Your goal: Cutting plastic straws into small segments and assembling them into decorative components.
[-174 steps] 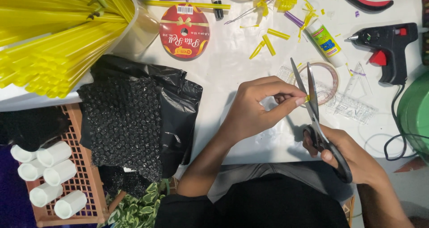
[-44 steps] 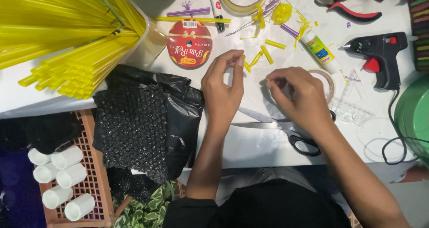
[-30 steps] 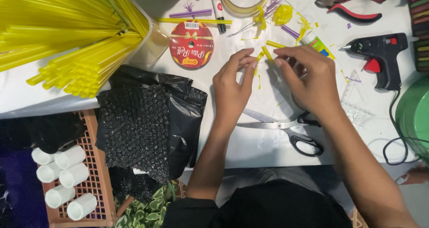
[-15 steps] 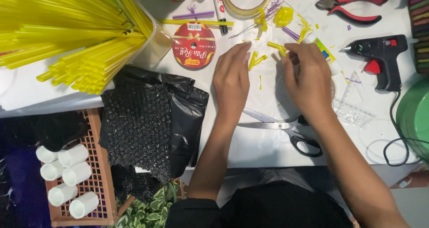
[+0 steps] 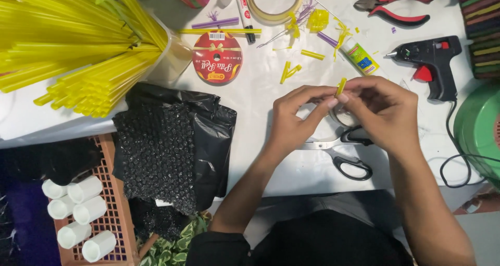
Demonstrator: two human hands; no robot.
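Fingertips of your left hand (image 5: 294,117) and right hand (image 5: 385,109) pinch one short yellow straw piece (image 5: 341,86) above the scissors (image 5: 344,151) on the table (image 5: 260,104).

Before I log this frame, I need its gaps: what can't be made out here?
Head view only:
- Straw piece: lower end hidden by fingertips of left hand and right hand.
- Scissors: blades covered by both hands.
- Tape ring: mostly behind the right hand.
- Green tub: cut by the right edge.
- Straw bundle: runs off the left edge.
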